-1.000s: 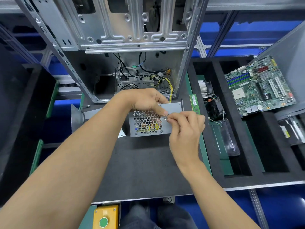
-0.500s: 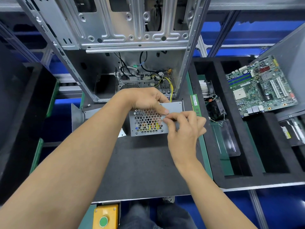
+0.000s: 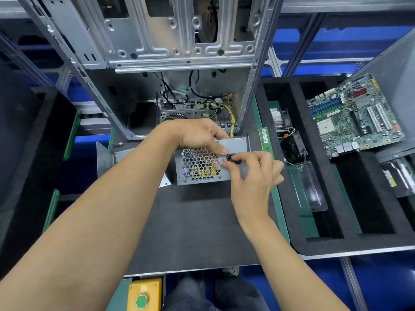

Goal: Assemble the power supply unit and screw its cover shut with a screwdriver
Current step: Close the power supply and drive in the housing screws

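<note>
The grey power supply unit (image 3: 202, 164), with a honeycomb grille showing coloured parts inside, lies on the dark mat (image 3: 190, 221) in front of the open computer case (image 3: 179, 41). My left hand (image 3: 197, 135) grips its far edge, thumb pressed on the cover. At the cover's right side my right hand (image 3: 253, 176) pinches a small black part (image 3: 233, 158) between thumb and forefinger; what it is I cannot tell. A thin screwdriver shaft (image 3: 248, 142) lies just right of the unit, its handle hidden behind my right hand.
A green memory stick (image 3: 265, 140) lies right of the unit. The black foam tray (image 3: 292, 221) holds a cooler fan (image 3: 289, 140), a clear plastic cover (image 3: 314, 187) and a motherboard (image 3: 354, 115). A yellow button box (image 3: 143, 295) sits at the near edge.
My right hand has shifted slightly right and down on the cover, and a black part now shows between its thumb and forefinger. My left hand keeps its grip.
</note>
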A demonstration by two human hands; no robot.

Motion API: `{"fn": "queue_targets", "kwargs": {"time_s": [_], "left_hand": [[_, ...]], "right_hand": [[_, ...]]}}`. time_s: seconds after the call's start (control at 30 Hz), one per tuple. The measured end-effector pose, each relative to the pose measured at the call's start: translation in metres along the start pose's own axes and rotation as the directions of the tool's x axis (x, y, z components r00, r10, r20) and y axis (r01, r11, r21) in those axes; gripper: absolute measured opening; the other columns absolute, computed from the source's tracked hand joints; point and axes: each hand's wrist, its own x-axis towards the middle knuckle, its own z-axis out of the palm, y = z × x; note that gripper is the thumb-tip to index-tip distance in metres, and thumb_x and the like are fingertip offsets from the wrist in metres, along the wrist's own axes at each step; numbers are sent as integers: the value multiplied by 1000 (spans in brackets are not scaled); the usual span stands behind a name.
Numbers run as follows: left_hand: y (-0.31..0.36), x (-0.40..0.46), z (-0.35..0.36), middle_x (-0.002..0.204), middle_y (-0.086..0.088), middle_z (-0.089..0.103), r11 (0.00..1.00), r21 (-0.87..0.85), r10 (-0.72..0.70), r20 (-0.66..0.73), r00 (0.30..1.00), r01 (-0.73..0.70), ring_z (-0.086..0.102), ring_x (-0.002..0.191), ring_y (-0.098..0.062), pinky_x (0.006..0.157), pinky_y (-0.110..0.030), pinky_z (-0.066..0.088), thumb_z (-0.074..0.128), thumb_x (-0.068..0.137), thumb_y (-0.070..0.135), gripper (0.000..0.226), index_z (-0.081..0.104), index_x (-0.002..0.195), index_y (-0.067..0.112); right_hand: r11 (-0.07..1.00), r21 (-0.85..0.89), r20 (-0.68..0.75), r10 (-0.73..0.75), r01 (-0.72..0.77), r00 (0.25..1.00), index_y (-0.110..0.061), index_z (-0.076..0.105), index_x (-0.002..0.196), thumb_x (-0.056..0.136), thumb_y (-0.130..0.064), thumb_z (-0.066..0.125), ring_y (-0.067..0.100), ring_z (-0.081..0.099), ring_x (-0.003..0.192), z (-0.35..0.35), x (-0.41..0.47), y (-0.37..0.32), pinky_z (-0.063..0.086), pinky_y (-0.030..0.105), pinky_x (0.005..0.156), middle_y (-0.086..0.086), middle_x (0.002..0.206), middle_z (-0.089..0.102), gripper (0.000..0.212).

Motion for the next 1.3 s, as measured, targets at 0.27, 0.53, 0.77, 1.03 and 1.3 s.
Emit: {"fn": "queue_targets", "kwargs": {"time_s": [0.27,0.53,0.77,1.03,1.3], "left_hand": [[3,0,-1,98,-3,74,1000,10,-20,0,1000,20,63,86,-10,90,-29,46,70,92,14,13,75,104,16],[0,2,-4,113,-12,74,1000,11,-11,4,1000,11,68,104,-23,109,-42,45,70,92,12,19,74,111,10],[0,4,-7,112,-11,74,1000,15,-7,9,1000,6,67,103,-25,108,-45,45,69,92,13,18,74,109,9],[-4,9,-11,108,-4,76,1000,-13,-12,24,1000,13,68,99,-16,102,-34,48,72,90,17,15,76,104,19],[-9,14,-16,112,-13,74,999,-40,-10,24,1000,11,67,109,-36,110,-51,43,74,80,28,37,74,111,8]], "right_hand": [[998,51,-23,26,-25,999,-24,68,98,81,-44,75,18,36,96,-4,-2,3,24,34,74,0,102,50,27],[898,-139,146,436,-418,888,-22,61,109,99,-34,54,29,45,108,-18,19,90,28,40,85,-2,106,65,17],[889,-422,375,350,-178,858,-24,63,116,88,-55,60,32,46,109,20,38,90,33,40,85,-1,110,66,42],[928,-300,330,320,-222,888,-18,67,90,94,-30,52,34,52,92,19,40,80,35,37,73,4,86,64,20],[665,582,139,487,-469,862,-31,74,90,88,-28,68,14,71,83,-50,39,80,54,32,84,-5,81,72,6]]}}
